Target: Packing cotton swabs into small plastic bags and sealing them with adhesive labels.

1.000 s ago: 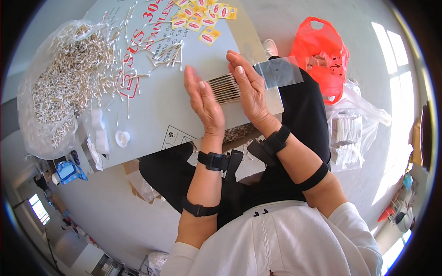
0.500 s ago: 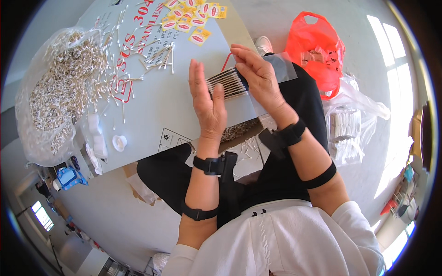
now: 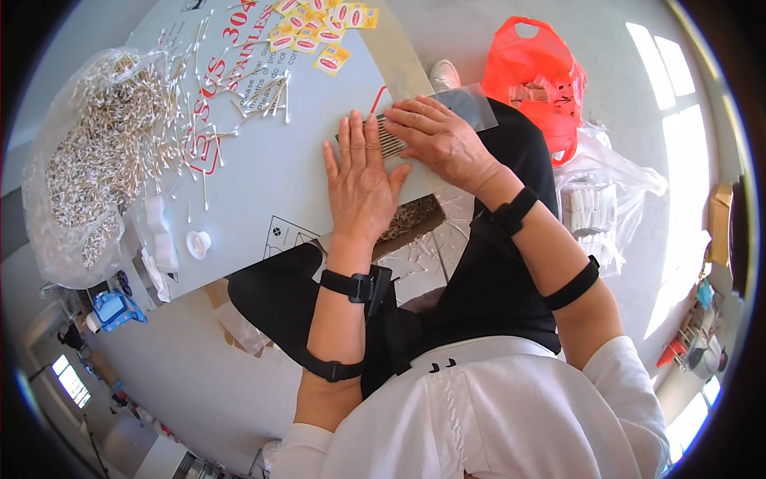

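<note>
My left hand [image 3: 361, 182] lies flat, palm down, on the grey table [image 3: 263, 184] with its fingers spread, touching a row of cotton swabs [image 3: 388, 137] lined up side by side. My right hand [image 3: 441, 137] presses flat on the same row and on a clear plastic sleeve [image 3: 471, 104] that sticks out past the table's edge. Neither hand grips anything. More loose swabs [image 3: 247, 88] are scattered further up the table.
A big clear bag heaped with cotton swabs [image 3: 88, 160] fills the left side. Small yellow and red packets [image 3: 319, 28] lie at the far edge. A small white cap [image 3: 198, 241] sits near the front edge. An orange plastic bag [image 3: 538, 76] and a clear bag of packs [image 3: 598, 207] rest on the floor.
Both hands were raised above the table with palms facing each other; they have come down and now lie flat on the swab row and the sleeve.
</note>
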A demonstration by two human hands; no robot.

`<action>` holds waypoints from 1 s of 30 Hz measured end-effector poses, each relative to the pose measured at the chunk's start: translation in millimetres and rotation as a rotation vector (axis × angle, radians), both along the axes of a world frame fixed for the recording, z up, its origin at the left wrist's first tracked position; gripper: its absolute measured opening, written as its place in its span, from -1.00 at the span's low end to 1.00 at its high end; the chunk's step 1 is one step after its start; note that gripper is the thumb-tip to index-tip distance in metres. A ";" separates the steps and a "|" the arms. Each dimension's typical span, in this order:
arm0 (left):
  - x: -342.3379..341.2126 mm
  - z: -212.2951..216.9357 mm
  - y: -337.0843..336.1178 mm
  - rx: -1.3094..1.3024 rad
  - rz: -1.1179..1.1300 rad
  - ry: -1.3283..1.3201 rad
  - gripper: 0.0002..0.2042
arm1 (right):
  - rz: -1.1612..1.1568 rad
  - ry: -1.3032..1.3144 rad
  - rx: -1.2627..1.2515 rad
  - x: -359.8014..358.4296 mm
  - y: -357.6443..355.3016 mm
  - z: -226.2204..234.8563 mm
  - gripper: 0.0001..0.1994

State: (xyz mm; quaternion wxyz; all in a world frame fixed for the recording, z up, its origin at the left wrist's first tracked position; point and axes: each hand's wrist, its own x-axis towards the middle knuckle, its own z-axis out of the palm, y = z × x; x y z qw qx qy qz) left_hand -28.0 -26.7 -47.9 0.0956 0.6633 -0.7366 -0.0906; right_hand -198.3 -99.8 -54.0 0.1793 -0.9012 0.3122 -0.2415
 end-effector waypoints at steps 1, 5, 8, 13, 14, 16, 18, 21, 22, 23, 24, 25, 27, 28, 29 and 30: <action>0.1 -0.3 -0.3 0.007 -0.003 -0.002 -0.25 | -0.009 -0.006 -0.044 2.0 0.3 -1.0 -0.50; 0.2 -1.2 -0.5 -0.003 0.000 -0.003 -0.25 | -0.116 -0.185 0.012 -1.4 2.8 9.1 -0.66; 1.7 -3.0 3.1 -0.010 0.000 0.012 -0.25 | -0.544 -0.220 0.237 -6.5 1.9 21.2 -0.81; 1.2 -3.5 1.8 -0.047 -0.010 0.065 -0.25 | -0.418 0.110 0.255 4.0 -4.9 33.8 -0.83; 0.7 -3.7 1.6 -0.050 -0.008 0.072 -0.25 | -0.425 0.228 0.232 9.3 -4.9 35.7 -0.85; 0.8 -4.8 1.5 -0.054 -0.008 0.087 -0.24 | -0.427 0.352 0.204 21.7 -5.8 42.6 -0.87; 1.7 -6.4 2.5 -0.071 0.001 0.092 -0.24 | -0.354 0.533 0.227 34.6 -8.6 53.5 -0.90; 0.6 -8.3 1.9 -0.101 0.002 0.096 -0.23 | -0.400 0.603 0.173 42.7 -15.1 54.6 -0.88; 0.6 -8.3 1.1 -0.112 -0.001 0.092 -0.23 | -0.400 0.607 0.169 44.1 -16.9 53.2 -0.88; 0.2 -8.3 1.1 -0.114 0.001 0.097 -0.23 | -0.387 0.632 0.169 45.4 -18.1 51.8 -0.87; -0.4 -8.3 1.0 -0.114 0.000 0.094 -0.23 | -0.374 0.656 0.169 45.3 -18.8 50.6 -0.85; 0.7 -8.3 1.3 -0.113 0.002 0.088 -0.24 | -0.370 0.658 0.166 47.0 -19.6 53.4 -0.85; 1.5 -8.7 1.7 -0.110 0.009 0.092 -0.24 | -0.490 0.665 0.344 49.2 -21.8 59.1 -0.82; 0.9 -8.5 1.6 -0.107 0.010 0.095 -0.24 | -0.488 0.666 0.342 47.3 -23.0 59.1 -0.82; 0.4 -8.5 1.2 -0.107 0.012 0.096 -0.24 | -0.539 0.634 0.369 43.0 -25.3 58.2 -0.79; -0.3 -8.7 0.6 -0.098 0.011 0.098 -0.24 | -0.590 0.601 0.397 38.6 -28.2 56.8 -0.77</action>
